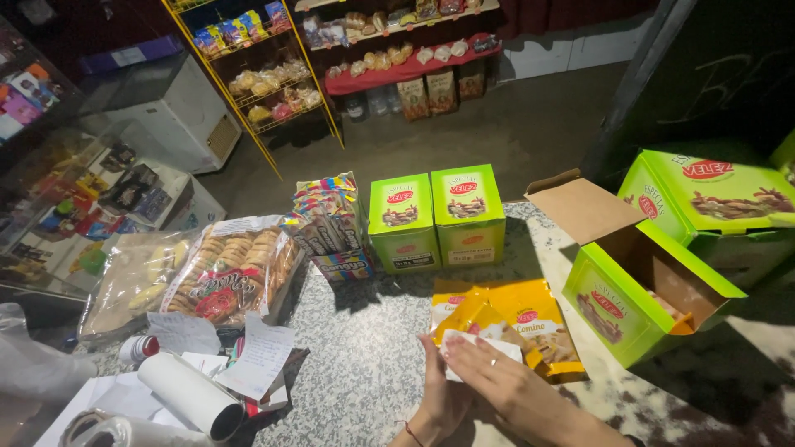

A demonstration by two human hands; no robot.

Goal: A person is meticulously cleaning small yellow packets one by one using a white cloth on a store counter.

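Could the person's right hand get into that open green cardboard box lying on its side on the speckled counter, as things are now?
Probably yes. The right hand rests on a white slip over the yellow sachets, and the open green cardboard box lies just to its right, its mouth facing up and its flaps folded back. Nothing stands between them on the speckled counter.

bare counter (373,364) left of packets (522,319), open box (638,290) blocking right

Two shut green boxes (436,217) stand side by side on the speckled counter (364,364), a candy box (330,225) just left of them. A bag of biscuits (236,269) lies further left, near a paper roll (189,395) and notes (261,356).
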